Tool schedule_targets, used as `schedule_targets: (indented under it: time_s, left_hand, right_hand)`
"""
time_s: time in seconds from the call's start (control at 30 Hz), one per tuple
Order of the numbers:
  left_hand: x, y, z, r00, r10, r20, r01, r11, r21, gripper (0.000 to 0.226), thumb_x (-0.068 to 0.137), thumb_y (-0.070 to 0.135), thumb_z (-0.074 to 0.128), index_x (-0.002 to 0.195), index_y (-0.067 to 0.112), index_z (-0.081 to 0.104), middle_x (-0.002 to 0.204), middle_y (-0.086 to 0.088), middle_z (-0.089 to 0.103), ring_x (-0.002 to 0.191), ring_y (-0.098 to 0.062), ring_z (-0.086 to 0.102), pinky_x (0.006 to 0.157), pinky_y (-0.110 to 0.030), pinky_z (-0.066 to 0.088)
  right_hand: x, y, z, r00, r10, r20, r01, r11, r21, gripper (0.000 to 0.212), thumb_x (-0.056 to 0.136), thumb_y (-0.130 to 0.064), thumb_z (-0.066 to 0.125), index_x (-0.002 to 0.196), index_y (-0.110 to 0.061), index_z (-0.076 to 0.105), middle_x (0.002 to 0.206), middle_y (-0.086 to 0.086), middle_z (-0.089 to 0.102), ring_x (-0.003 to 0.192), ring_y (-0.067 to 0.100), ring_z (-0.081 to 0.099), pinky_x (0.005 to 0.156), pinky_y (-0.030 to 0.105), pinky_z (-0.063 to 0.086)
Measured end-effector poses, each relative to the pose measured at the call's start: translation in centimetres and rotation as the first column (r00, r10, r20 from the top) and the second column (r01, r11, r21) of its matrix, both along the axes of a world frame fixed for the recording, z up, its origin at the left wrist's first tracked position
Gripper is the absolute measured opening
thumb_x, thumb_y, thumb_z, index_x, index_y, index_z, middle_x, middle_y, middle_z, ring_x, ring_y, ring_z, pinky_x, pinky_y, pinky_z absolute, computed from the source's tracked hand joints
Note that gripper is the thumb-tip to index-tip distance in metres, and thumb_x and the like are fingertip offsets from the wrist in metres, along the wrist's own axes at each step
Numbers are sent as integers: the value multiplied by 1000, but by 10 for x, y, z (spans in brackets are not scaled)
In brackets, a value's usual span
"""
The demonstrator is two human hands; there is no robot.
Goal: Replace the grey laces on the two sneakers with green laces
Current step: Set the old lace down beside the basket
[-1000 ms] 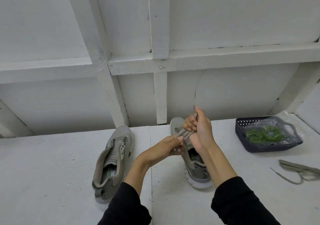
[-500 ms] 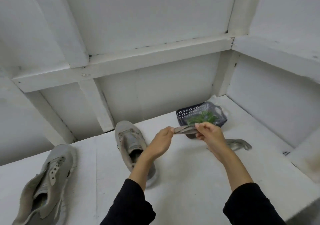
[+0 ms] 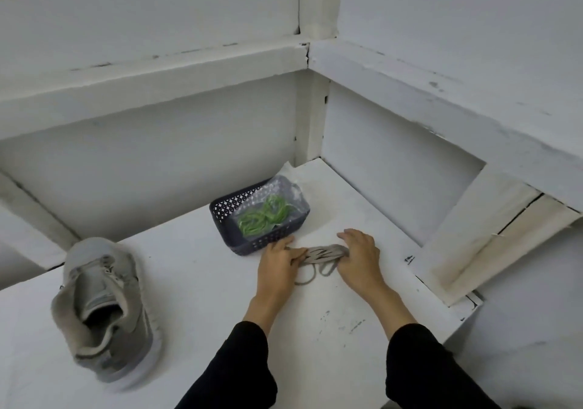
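Both hands, left (image 3: pixel 279 262) and right (image 3: pixel 359 259), press the grey laces (image 3: pixel 321 254) flat on the counter (image 3: pixel 195 270), fingers (image 3: pixel 348 236) mostly straight. Best to let go cleanly, then reach the green laces (image 3: pixel 265 214) in the basket (image 3: pixel 252 244) just beyond the left fingers.

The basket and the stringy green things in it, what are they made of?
The basket looks like dark, matte moulded plastic: its walls have neat rows of little holes. The green laces seem to be woven cord, since they curl in soft loops. Shiny clear plastic wrap appears to lie around them.
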State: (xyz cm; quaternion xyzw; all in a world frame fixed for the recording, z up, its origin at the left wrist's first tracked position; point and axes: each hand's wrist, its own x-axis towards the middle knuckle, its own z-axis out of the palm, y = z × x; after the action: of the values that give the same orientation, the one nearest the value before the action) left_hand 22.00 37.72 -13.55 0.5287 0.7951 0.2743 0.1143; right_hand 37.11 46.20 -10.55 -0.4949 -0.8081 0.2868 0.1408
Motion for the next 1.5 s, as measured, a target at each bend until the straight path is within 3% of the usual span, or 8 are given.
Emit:
schedule_targets:
  time_s: [0.17,0.37,0.47,0.57,0.7,0.93,1.1,1.5]
  left_hand:
    - [-8,-8,-7,964,-239,-120,213,957,-196,52,97,47,48,143,23,46,150,3,37,131,-20,33,110,-31,28]
    - [2,-16,-12,998,-8,-57,10,999,36,26,96,30,57,117,21,69,98,6,54,91,-15,49,72,-27,44]
    - [22,-22,-2,940,159,302,-210,967,146,17,93,24,63,104,21,75,85,13,66,78,-4,58,68,-19,44]
    - [47,-33,13,796,178,578,-360,908,216,12,90,16,66,87,24,74,76,14,71,74,-1,65,69,-19,49]
    - [67,-64,27,870,78,487,-250,921,300,14,94,19,61,94,26,73,85,18,67,83,0,62,73,-11,46]
    - [63,-152,16,890,114,442,-177,979,105,21,99,27,47,110,20,64,105,2,68,94,-14,63,82,-28,52]
    - [89,-196,26,949,-45,311,80,992,-101,23,97,33,45,105,23,64,98,0,68,86,-21,65,79,-40,54]
    - [190,-253,-33,892,-448,-51,365,784,-502,26,99,30,41,105,16,62,104,-5,65,92,-28,63,80,-42,52]
  right_hand:
    - [-4,5,-9,877,406,257,-436,897,71,69,92,-22,48,152,-11,16,159,4,14,147,19,8,118,35,6]
    - [-13,-2,-46,941,266,209,-324,888,326,18,87,-4,60,103,-9,54,104,7,51,91,26,48,71,29,34]
    - [-27,-17,-28,981,-36,-192,-2,981,-194,8,95,-6,41,97,-8,48,101,8,51,89,20,47,73,29,36]
    - [-40,-35,-1,637,-559,-530,-104,620,-778,25,98,-10,31,89,-8,54,92,10,62,78,18,58,71,29,46]
    - [-34,-57,13,223,-882,-416,-218,371,-903,19,98,-12,33,87,-9,48,75,7,50,61,19,58,68,34,48]
    - [21,-140,21,564,-617,-549,77,701,-709,21,97,-15,28,97,-21,48,62,-1,37,42,8,23,39,20,19]
    - [80,-206,17,955,-222,-198,140,922,-361,24,98,-16,35,85,-5,52,65,1,41,57,18,39,46,25,28]
    - [178,-289,-61,838,51,544,145,939,-311,39,100,-21,38,138,-19,46,134,14,51,119,34,52,91,38,44]
